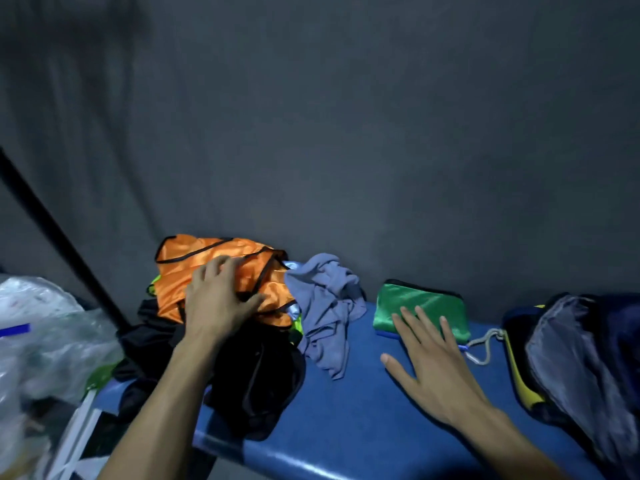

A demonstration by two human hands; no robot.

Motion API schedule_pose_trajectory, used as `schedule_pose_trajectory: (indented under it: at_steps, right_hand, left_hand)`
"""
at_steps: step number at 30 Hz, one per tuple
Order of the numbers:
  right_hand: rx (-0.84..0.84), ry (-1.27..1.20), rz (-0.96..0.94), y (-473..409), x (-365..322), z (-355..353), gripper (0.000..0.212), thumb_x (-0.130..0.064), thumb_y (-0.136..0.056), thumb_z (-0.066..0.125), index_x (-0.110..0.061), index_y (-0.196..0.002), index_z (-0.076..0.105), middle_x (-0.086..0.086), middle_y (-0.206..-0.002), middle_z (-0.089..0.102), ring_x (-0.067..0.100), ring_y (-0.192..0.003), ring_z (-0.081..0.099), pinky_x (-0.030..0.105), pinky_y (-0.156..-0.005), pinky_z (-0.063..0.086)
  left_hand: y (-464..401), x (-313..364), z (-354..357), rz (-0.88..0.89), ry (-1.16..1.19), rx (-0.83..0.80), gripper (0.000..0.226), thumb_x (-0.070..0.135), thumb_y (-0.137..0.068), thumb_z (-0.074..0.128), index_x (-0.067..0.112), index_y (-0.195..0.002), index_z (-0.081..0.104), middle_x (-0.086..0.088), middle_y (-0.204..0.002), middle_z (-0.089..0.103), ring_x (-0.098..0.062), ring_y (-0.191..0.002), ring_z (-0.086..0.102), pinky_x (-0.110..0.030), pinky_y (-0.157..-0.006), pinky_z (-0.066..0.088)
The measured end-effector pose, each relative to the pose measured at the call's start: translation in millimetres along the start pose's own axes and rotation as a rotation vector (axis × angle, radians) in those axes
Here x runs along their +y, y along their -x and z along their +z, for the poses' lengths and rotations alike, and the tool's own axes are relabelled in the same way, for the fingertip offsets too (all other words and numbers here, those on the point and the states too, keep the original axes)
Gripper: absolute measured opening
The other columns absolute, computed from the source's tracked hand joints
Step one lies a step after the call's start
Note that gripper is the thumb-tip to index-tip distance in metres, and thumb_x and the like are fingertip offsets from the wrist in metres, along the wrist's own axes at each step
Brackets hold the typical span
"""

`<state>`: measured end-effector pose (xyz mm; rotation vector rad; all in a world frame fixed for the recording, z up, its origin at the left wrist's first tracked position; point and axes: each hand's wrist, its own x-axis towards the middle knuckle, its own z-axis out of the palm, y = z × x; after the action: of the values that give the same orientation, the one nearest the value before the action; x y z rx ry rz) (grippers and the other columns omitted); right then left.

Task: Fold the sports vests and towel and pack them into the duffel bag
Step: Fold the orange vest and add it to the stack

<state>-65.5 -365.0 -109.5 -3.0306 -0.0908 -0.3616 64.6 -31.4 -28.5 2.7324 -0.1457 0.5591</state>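
On the blue bench (360, 410) a crumpled orange vest (214, 258) with black trim tops a pile at the back left. My left hand (218, 299) lies on it, fingers spread and slightly bent over the fabric. Beside the pile lies a rumpled grey-blue towel (325, 306). A folded green vest (426, 306) sits to the right on a folded blue one. My right hand (429, 355) is flat, its fingertips touching the green vest's near edge. The open dark duffel bag (575, 362) stands at the far right.
A black garment (256, 375) lies under the orange vest, with a bit of neon yellow-green fabric showing. Clear plastic bags (45, 341) fill the left edge. A black pole (65, 244) slants at the left. A grey curtain hangs behind. A grey cord (485, 344) trails from the duffel.
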Motion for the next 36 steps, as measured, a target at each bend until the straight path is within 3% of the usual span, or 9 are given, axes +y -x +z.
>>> schedule_pose_trajectory:
  at_steps: [3, 7, 12, 15, 19, 23, 28, 31, 36]
  right_hand:
    - [-0.093, 0.004, -0.01, 14.2, -10.4, -6.9, 0.1, -0.081, -0.085, -0.015, -0.023, -0.163, 0.009, -0.007, -0.17, 0.003, 0.012, -0.156, -0.011, 0.042, -0.124, -0.01]
    - [-0.127, -0.052, 0.051, 28.0, -29.4, -26.0, 0.106, -0.084, -0.074, -0.025, -0.029, -0.162, -0.004, -0.015, -0.167, -0.011, 0.007, -0.153, -0.019, 0.037, -0.125, -0.013]
    - [-0.031, -0.367, 0.078, 39.9, -54.6, -46.2, 0.083, -0.077, -0.092, 0.015, -0.031, -0.161, 0.02, -0.015, -0.168, 0.014, -0.002, -0.153, 0.007, 0.022, -0.125, 0.004]
    - [-0.029, -0.91, 0.16, 41.6, -84.8, -67.5, 0.068, -0.072, -0.087, 0.046, -0.038, -0.146, 0.044, -0.017, -0.153, 0.045, -0.021, -0.132, 0.037, 0.0, -0.106, 0.026]
    - [-0.16, -1.912, 0.416, 35.1, -112.6, -87.5, 0.059, -0.065, -0.089, 0.046, -0.024, -0.127, 0.065, 0.008, -0.133, 0.068, 0.03, -0.121, 0.065, 0.055, -0.099, 0.052]
    - [0.031, -2.196, 0.526, 30.6, -101.4, -95.1, 0.05, -0.046, -0.094, 0.045, -0.015, -0.081, 0.081, 0.014, -0.096, 0.074, 0.024, -0.083, 0.074, 0.036, -0.069, 0.063]
    - [0.112, -2.131, 0.527, 25.2, -80.4, -95.9, 0.052, -0.045, -0.098, 0.044, -0.005, -0.102, 0.077, 0.02, -0.109, 0.071, 0.032, -0.096, 0.067, 0.047, -0.089, 0.051]
    - [0.167, -2.098, 0.524, 22.9, -63.8, -100.5, 0.046, -0.038, -0.103, 0.041, -0.012, -0.1, 0.08, 0.019, -0.108, 0.071, 0.029, -0.087, 0.067, 0.04, -0.07, 0.054]
    - [0.172, -2.125, 0.557, 26.7, -47.2, -114.3, 0.056, -0.041, -0.106, 0.037, -0.009, -0.099, 0.082, 0.017, -0.109, 0.074, 0.031, -0.089, 0.074, 0.039, -0.067, 0.062]
  left_hand:
    - [11.9, -36.1, 8.1, -0.157, -0.14, -0.157, 0.071, 0.061, -0.075, 0.079, 0.032, -0.135, 0.057, -0.004, -0.152, 0.043, -0.037, -0.14, 0.035, -0.054, -0.112, 0.03]
    - [14.4, -49.8, 8.7, -0.116, -0.033, 0.035, 0.031, 0.03, -0.091, 0.071, 0.024, -0.121, 0.069, -0.004, -0.136, 0.06, -0.036, -0.12, 0.056, -0.048, -0.094, 0.044]
    - [19.5, 2.0, -39.7, -0.053, 0.89, 0.478, 0.012, 0.02, -0.104, 0.056, 0.014, -0.1, 0.066, -0.006, -0.093, 0.065, -0.013, -0.088, 0.056, -0.033, -0.081, 0.041]
    - [41.3, 56.7, -75.6, 0.195, 1.106, 0.406, 0.012, 0.023, -0.105, 0.054, 0.028, -0.094, 0.058, 0.003, -0.083, 0.055, -0.007, -0.083, 0.052, -0.034, -0.078, 0.043]
    - [93.9, 116.9, -60.6, 0.631, 0.931, -0.124, 0.031, 0.001, -0.092, 0.065, 0.017, -0.118, 0.068, 0.02, -0.116, 0.068, 0.008, -0.11, 0.06, -0.017, -0.096, 0.047]
    - [112.4, 132.5, -39.8, 0.876, 0.676, -0.399, 0.043, 0.013, -0.088, 0.077, 0.009, -0.129, 0.065, 0.0, -0.14, 0.06, -0.005, -0.133, 0.052, -0.024, -0.114, 0.038]
    - [107.3, 130.9, -47.2, 0.892, 0.648, -0.429, 0.05, 0.026, -0.086, 0.082, 0.019, -0.132, 0.065, 0.009, -0.136, 0.063, 0.001, -0.128, 0.054, -0.02, -0.106, 0.042]
    - [95.4, 122.6, -45.9, 0.764, 0.563, -0.189, 0.037, 0.035, -0.08, 0.084, 0.028, -0.108, 0.06, 0.017, -0.109, 0.057, -0.006, -0.104, 0.054, -0.027, -0.091, 0.045]
    - [83.1, 104.9, -20.5, 0.567, 0.205, -0.431, 0.051, 0.053, -0.075, 0.077, 0.036, -0.108, 0.042, 0.013, -0.113, 0.048, -0.015, -0.109, 0.051, -0.043, -0.097, 0.044]
